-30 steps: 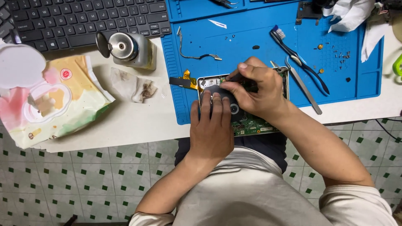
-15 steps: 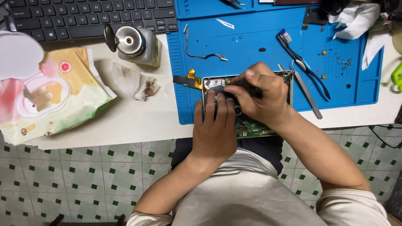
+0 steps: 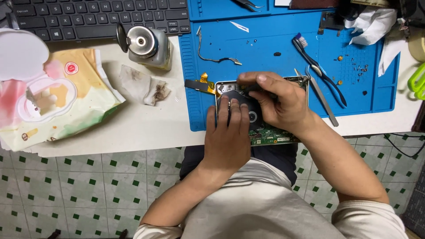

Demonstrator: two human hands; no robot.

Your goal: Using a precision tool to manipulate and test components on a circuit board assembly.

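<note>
The opened device (image 3: pixel 261 110) lies flat at the near edge of the blue mat (image 3: pixel 283 57). It has a metal frame, a dark round part and a green circuit board (image 3: pixel 270 135) showing.

Both hands rest on a device (image 3: pixel 265 132) with a green circuit board on the blue mat (image 3: pixel 274 48). The left hand (image 3: pixel 228 137) lies flat, fingers pressing its dark part. The right hand (image 3: pixel 279 102) curls over the top edge. Just right of it lie tweezers (image 3: pixel 322 97) and a toothbrush (image 3: pixel 316 68). Left of the hands sit a used wipe (image 3: pixel 141 84), a metal dispenser (image 3: pixel 146 44) and a wipes pack (image 3: pixel 53 97). A keyboard (image 3: pixel 97 17) lies beyond.
</note>
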